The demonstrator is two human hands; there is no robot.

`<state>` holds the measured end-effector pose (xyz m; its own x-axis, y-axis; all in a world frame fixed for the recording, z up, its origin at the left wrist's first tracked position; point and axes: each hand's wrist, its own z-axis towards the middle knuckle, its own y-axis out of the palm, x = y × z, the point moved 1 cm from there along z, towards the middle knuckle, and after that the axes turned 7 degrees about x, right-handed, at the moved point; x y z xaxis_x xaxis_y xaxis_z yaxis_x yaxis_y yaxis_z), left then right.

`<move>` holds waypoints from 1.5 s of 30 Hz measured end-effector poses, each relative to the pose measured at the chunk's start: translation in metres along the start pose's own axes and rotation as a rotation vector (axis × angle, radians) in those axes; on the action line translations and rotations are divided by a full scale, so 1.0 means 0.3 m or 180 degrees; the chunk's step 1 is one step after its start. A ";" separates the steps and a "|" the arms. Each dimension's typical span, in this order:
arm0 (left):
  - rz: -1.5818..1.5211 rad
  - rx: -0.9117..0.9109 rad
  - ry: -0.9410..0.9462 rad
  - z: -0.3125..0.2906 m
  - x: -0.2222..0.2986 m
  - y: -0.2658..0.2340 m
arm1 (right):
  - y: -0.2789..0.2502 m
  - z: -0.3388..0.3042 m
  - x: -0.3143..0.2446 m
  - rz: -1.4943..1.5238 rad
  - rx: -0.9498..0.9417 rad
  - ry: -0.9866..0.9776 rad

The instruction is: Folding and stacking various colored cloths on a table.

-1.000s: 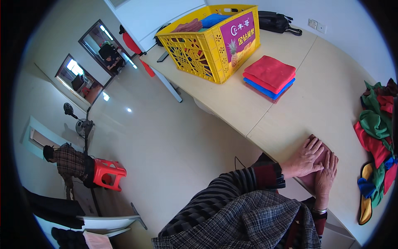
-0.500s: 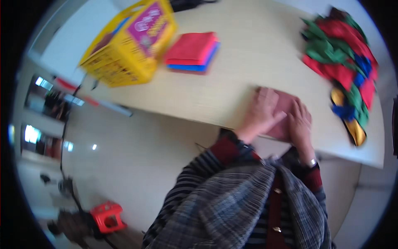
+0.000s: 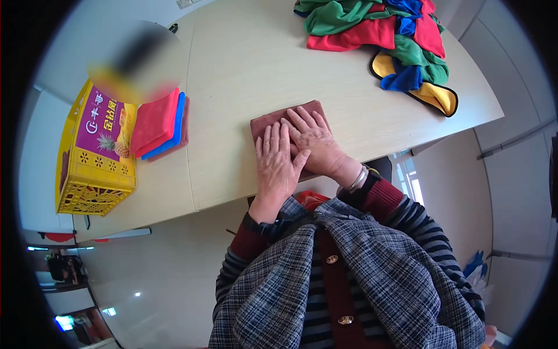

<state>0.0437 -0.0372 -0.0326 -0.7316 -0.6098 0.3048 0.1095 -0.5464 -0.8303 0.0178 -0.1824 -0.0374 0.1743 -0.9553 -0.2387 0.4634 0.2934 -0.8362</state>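
Note:
A folded brownish-red cloth lies flat near the front edge of the table. Both my palms press down on it. My left hand rests over its left part with the fingers stretched out. On the right part lies my right hand, fingers flat and a little apart, its thumb side close against the left hand. The hands hide much of the cloth's middle and front.
To the left, folded red and blue cloths form a stack beside a yellow plastic basket. A loose heap of green, red, blue and yellow cloths lies at the far right. White cabinets stand at the right.
The head view has swung to the right and straightened. My hands have come closer together on the cloth and still lie flat on it.

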 end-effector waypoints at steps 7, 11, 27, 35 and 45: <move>-0.0102 -0.0021 0.0007 -0.020 -0.042 0.029 | -0.005 -0.003 0.003 -0.0151 -0.0140 0.0141; -0.0092 -0.0090 -0.0003 -0.013 -0.040 0.034 | 0.004 0.003 0.006 -0.0184 -0.0126 0.0230; 0.0070 -0.0219 -0.0144 -0.057 -0.066 0.013 | -0.057 -0.050 0.026 0.0036 -0.0250 0.0746; 0.0825 -0.0395 -0.0604 -0.057 -0.085 -0.045 | -0.102 -0.096 0.097 -0.0278 -0.0055 0.1016; 0.0202 -0.0116 0.0047 -0.008 -0.037 -0.008 | -0.043 0.055 0.042 0.0208 -0.0270 -0.0030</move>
<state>0.0500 -0.0278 -0.0352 -0.7339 -0.6338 0.2442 0.1317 -0.4855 -0.8643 0.0283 -0.1977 -0.0214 0.2101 -0.9338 -0.2896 0.3757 0.3506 -0.8579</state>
